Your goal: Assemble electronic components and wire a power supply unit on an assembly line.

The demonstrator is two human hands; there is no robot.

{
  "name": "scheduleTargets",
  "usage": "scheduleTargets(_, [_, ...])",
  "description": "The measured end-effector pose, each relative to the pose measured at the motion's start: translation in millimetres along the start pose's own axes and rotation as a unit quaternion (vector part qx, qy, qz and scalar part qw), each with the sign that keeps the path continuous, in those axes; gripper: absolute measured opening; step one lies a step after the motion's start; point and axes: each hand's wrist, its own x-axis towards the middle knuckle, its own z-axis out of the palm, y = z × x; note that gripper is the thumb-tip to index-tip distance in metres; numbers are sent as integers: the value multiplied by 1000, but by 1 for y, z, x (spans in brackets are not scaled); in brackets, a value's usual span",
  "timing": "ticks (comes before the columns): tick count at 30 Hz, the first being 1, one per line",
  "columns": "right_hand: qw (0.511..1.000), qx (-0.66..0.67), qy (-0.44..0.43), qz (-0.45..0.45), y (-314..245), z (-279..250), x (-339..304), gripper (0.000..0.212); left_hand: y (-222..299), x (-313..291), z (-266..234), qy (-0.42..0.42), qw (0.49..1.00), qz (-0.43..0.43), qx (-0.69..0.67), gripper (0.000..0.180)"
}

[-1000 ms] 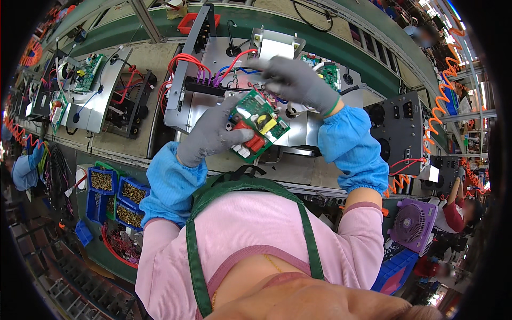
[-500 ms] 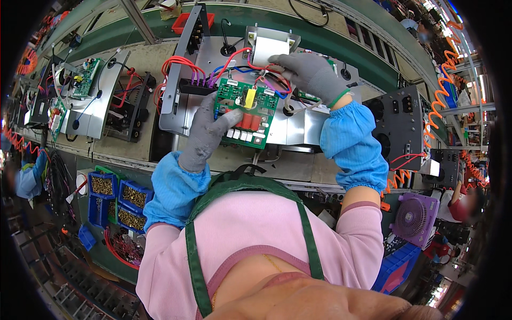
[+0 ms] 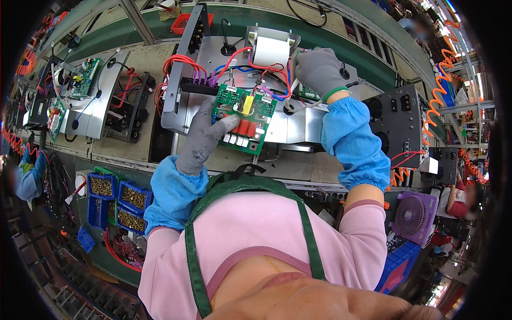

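Observation:
My left hand (image 3: 204,134), in a worn grey glove, grips a green circuit board (image 3: 244,124) by its left side, thumb on top. The board is tilted and carries a yellow block, red cylindrical parts and a row of white parts. Red, blue and purple wires (image 3: 280,96) run behind it. Over the right part of the metal chassis (image 3: 306,124), my right hand (image 3: 321,73) is closed with curled fingers beside these wires; whatever it pinches is hidden. A white cylindrical part (image 3: 272,51) in a metal bracket lies left of that hand.
Another half-built chassis (image 3: 85,114) stands at the left, and a dark metal box with fans (image 3: 397,120) at the right. Blue bins of brass-coloured hardware (image 3: 133,197) sit at lower left. A purple fan (image 3: 412,214) is at lower right. Orange coiled hoses (image 3: 440,90) hang at the right.
My right hand has moved right, off the white cylinder, and its fingers have curled shut. The circuit board in my left hand has tilted and shifted slightly toward me.

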Motion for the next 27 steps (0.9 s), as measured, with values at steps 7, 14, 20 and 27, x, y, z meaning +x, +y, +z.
scheduleTargets(7, [933, 289, -207, -57, 23, 46, 6, 43, -4, 3, -3, -20, 1000, -2, 14, 41])
scheduleTargets(14, [960, 239, -109, -99, -4, 30, 2, 66, -8, 15, 7, -82, 994, -19, -64, 50])
scheduleTargets(20, [978, 188, -90, 17, -9, 38, 3, 55, 6, 34, 16, -130, 990, 54, -33, 67])
scheduleTargets(27, [986, 147, -18, 75, 20, 34, 13, 30, 1, 29, 12, -126, 991, 14, -53, 60])
